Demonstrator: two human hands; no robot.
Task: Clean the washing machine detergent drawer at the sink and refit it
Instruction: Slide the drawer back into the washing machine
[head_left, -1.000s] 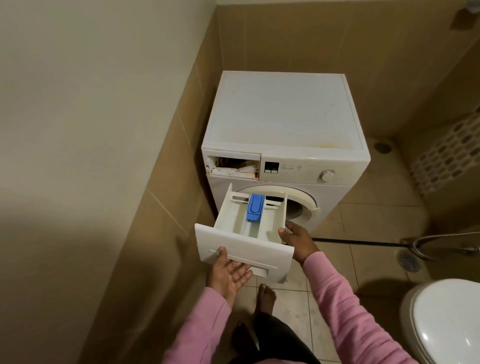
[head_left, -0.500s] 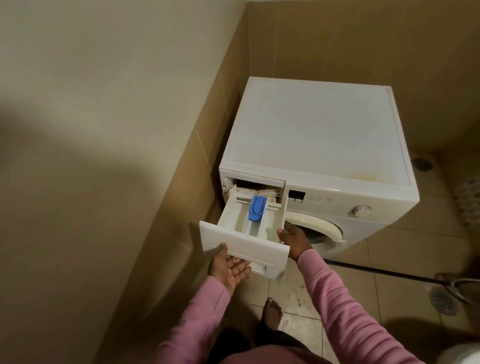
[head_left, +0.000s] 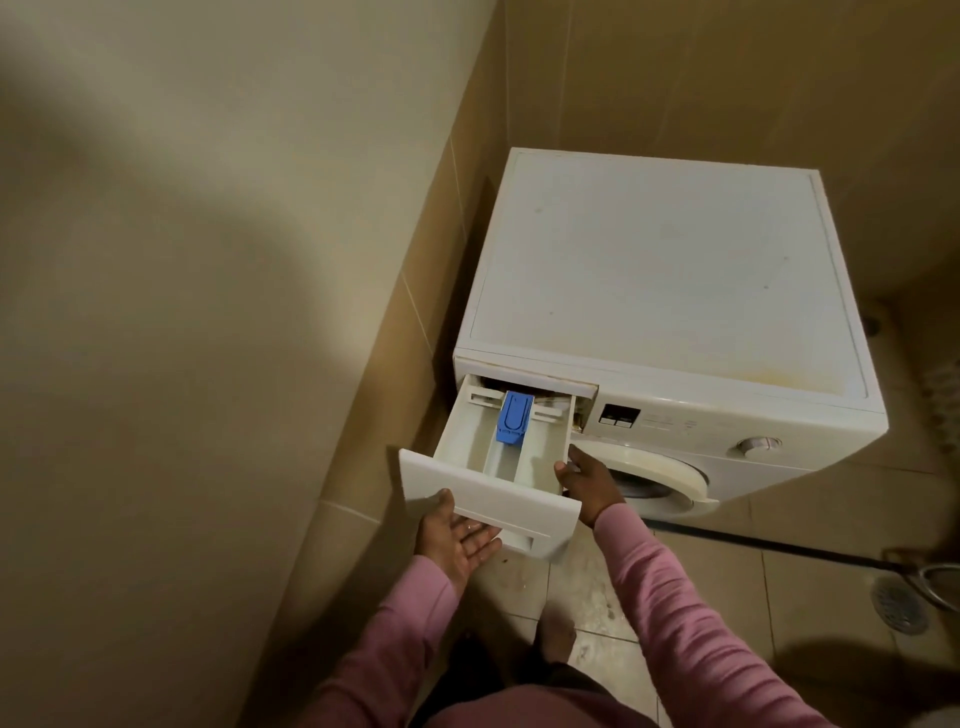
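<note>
The white detergent drawer (head_left: 483, 462) with a blue insert (head_left: 514, 418) sticks out of its slot (head_left: 524, 384) at the top left of the white washing machine (head_left: 660, 270), its back end inside the opening. My left hand (head_left: 457, 535) lies palm up with straight fingers under the drawer's front panel. My right hand (head_left: 587, 486) grips the drawer's right side wall, thumb over the rim.
A tiled wall runs close along the machine's left side. The round door (head_left: 660, 478) and a dial (head_left: 756, 445) face the tiled floor. A floor drain (head_left: 901, 605) and a hose (head_left: 779, 545) lie at the right. My bare foot (head_left: 556, 636) stands below the drawer.
The drawer has gone from free in front of the door up into its slot. I have stepped closer, so the machine fills more of the view. Both hands keep their places.
</note>
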